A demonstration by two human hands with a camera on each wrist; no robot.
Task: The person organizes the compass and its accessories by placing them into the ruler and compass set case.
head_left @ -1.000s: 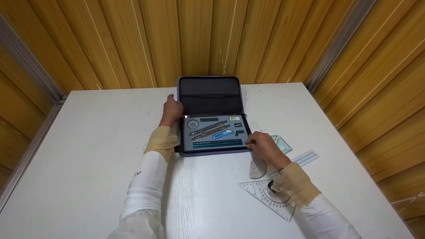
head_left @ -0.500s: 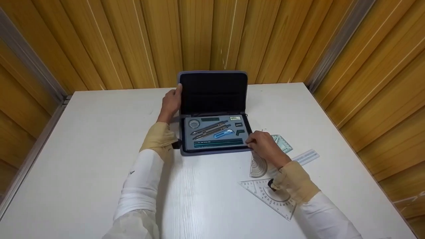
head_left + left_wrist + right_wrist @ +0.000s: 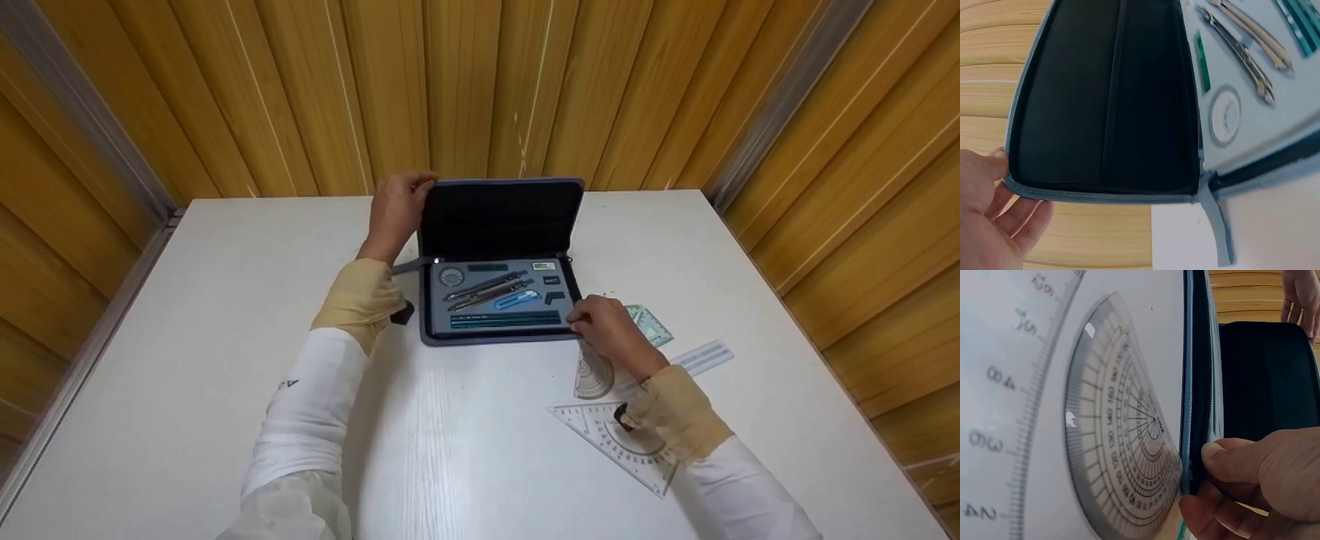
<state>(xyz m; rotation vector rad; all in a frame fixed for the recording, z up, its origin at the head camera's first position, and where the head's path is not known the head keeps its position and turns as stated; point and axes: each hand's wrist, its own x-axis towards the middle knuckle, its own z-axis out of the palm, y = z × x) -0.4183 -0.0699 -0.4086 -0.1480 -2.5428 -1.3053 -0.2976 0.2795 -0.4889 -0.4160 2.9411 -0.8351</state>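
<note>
Long axis crosswise, the case (image 3: 495,341) is gripped near-right by the right hand (image 3: 611,328); its raised lid (image 3: 499,221) is pinched upper-left by the left hand (image 3: 395,210).

The case (image 3: 501,343) lies open on the white table (image 3: 420,427), blue-grey at its zipped edges, base flat. Its black-lined lid (image 3: 501,221) stands raised at the back, the left hand (image 3: 397,214) pinching its upper left corner; how far it leans is hard to judge from above. The right hand (image 3: 611,330) pinches the base's front right corner. In the grey insert (image 3: 441,309) sit two metallic compasses (image 3: 493,294), a blue cutter (image 3: 517,300), dark green pencils (image 3: 505,319) along the front and a round disc (image 3: 451,277) at the back left.
</note>
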